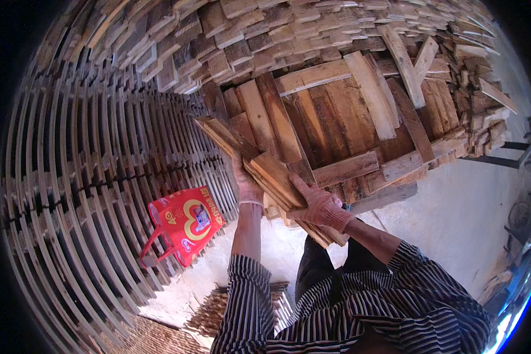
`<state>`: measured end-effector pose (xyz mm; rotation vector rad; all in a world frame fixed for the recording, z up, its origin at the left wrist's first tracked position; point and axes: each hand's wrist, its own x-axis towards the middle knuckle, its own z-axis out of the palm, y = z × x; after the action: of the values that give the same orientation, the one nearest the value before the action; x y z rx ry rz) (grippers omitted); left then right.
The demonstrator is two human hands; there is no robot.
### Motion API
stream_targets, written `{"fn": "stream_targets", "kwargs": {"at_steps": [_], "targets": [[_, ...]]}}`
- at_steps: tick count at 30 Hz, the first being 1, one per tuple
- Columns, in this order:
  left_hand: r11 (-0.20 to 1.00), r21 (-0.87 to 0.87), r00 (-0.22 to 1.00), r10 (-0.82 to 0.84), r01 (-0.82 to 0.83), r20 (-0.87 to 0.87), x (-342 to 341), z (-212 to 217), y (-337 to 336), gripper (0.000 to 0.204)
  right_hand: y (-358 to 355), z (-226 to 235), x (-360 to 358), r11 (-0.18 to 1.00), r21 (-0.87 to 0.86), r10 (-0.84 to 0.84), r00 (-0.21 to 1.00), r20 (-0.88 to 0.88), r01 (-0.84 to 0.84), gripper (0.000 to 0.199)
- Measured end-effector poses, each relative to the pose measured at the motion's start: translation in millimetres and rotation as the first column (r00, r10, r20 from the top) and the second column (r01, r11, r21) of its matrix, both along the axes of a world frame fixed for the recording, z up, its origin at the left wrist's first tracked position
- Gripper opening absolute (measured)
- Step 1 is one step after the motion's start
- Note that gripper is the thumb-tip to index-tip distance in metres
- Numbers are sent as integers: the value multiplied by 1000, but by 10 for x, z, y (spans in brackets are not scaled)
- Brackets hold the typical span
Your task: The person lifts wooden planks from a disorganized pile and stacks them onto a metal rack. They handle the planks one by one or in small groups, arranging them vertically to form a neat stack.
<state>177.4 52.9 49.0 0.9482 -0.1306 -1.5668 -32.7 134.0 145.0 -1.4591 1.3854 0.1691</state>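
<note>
Woodpile behind; 2 hands grip planks.

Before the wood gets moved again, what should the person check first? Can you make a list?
1. Left hand under the bundle of wooden slats: ok, its gloved fingers sit against the underside.
2. Right hand on top of the bundle: ok, it presses flat on the slats.
3. Slats lined up in the bundle: not ok, their ends fan out unevenly.
4. Big pile of wood pieces steady: cannot tell, loose boards lie crossed on it.
5. Red bag out of the way: ok, it leans by the stacked slat rows, apart from the hands.
6. Floor underfoot: cannot tell, the body hides it.
</note>
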Motion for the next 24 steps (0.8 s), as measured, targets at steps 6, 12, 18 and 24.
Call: {"fn": "stream_targets", "kwargs": {"at_steps": [6, 12, 18, 24], "targets": [[972, -177, 988, -155, 157, 25, -345, 248, 30, 58, -83, -158, -16, 932, -31, -348, 915, 204, 361, 108], [951, 27, 949, -307, 309, -69, -123, 82, -228, 80, -54, -406, -300, 699, -341, -596, 775, 210, 629, 94], [945, 40, 945, -323, 325, -50, 42, -63, -254, 82, -456, -884, -108, 690, -607, -584, 799, -144, 395, 72], [942, 115, 941, -325, 314, 93, -86, 130, -233, 81, -430, -1013, -45, 693, -590, -537, 843, -38, 415, 63]]}}
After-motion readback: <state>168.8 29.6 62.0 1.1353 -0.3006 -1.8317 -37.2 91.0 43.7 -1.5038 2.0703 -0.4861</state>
